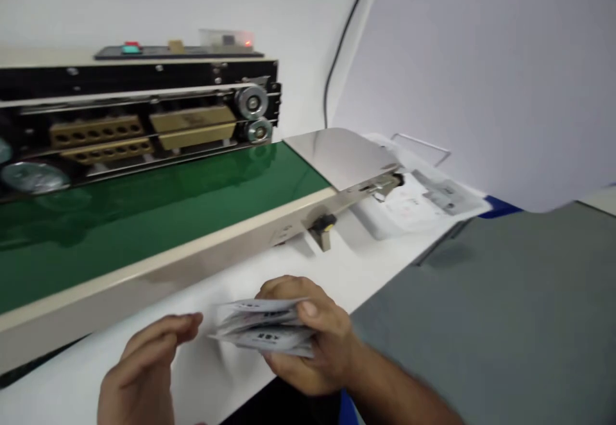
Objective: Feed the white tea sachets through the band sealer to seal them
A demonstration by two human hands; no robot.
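A stack of flat white packets [264, 332] with dark print is gripped in my right hand [322, 329], the thumb on its near end and the fingers wrapped around it. The packets fan slightly apart at their left ends. My left hand [144, 367] is just left of the stack, apart from it, with its fingers stretched out and nothing in them. Both hands are over the white table [245, 373], in front of a sealing machine with a green conveyor belt [192, 200].
Brass-coloured blocks [192, 126] and metal rollers [253, 102] sit above the belt. A metal plate [346, 155] extends from its right end. Beyond it lie printed clear plastic bags [418, 203] on the table. A black knob [323, 222] sticks out below the belt's side rail.
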